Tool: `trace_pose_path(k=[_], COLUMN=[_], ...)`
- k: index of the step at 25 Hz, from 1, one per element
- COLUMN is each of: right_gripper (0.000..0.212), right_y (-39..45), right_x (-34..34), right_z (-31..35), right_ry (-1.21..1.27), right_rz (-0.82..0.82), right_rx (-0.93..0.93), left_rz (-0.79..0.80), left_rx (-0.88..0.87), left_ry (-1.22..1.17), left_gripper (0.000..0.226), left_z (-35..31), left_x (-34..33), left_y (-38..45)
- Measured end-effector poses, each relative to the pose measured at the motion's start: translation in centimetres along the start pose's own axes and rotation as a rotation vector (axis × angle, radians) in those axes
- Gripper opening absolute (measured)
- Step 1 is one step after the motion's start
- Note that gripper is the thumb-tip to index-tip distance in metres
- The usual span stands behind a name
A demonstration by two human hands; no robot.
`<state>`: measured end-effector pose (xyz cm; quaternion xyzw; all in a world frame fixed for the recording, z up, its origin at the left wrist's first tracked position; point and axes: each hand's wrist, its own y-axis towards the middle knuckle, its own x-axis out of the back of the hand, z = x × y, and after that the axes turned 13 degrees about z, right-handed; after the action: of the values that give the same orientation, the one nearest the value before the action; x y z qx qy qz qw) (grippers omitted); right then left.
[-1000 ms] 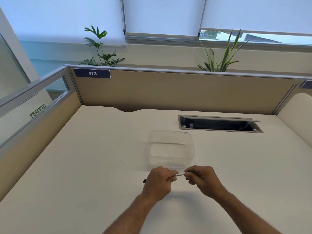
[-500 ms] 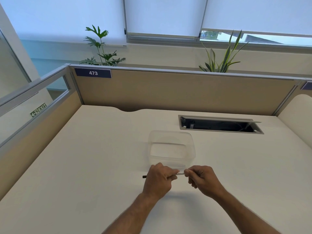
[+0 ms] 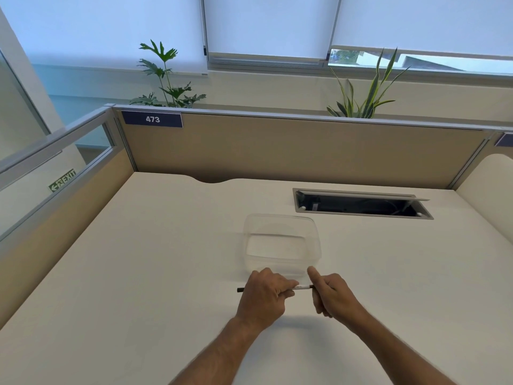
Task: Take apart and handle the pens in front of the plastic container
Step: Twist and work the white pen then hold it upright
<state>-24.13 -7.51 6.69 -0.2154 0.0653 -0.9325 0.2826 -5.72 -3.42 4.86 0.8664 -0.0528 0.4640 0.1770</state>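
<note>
A white pen [image 3: 302, 287] with black ends lies level between both hands, just in front of the clear plastic container [image 3: 281, 244]. My left hand [image 3: 265, 297] is closed around the pen's left half, and a black tip pokes out past its knuckles. My right hand [image 3: 331, 294] pinches the pen's right black end, thumb raised toward the container's near wall. The pen's middle is hidden inside my left fist. The container looks empty.
The pale desk [image 3: 138, 273] is walled by tan partitions at the back and left. An open cable slot [image 3: 361, 204] is sunk into the desk behind and right of the container. Plants stand beyond the back partition.
My hands have drawn slightly apart, showing more of the white barrel. My right thumb has lifted up toward the container.
</note>
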Motion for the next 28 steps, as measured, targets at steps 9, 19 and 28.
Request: trace_pose_path(k=[9, 19, 28], right_gripper=[0.011, 0.02, 0.021], right_y=[-0.7, -0.6, -0.5], right_x=[1.2, 1.1, 0.8], right_z=[-1.3, -1.3, -0.9], right_ry=[0.087, -0.025, -0.019], right_rz=[-0.001, -0.05, -0.081], right_rx=[0.156, 0.204, 0.205], left_rz=[0.118, 0.283, 0.155], left_rx=[0.035, 0.108, 0.072], left_ry=[-0.025, -0.15, -0.057], left_gripper=[0.021, 0.021, 0.017], left_z=[0.5, 0.2, 0.3], left_x=[0.2, 0.4, 0.4], left_y=[-0.4, -0.6, 0.2])
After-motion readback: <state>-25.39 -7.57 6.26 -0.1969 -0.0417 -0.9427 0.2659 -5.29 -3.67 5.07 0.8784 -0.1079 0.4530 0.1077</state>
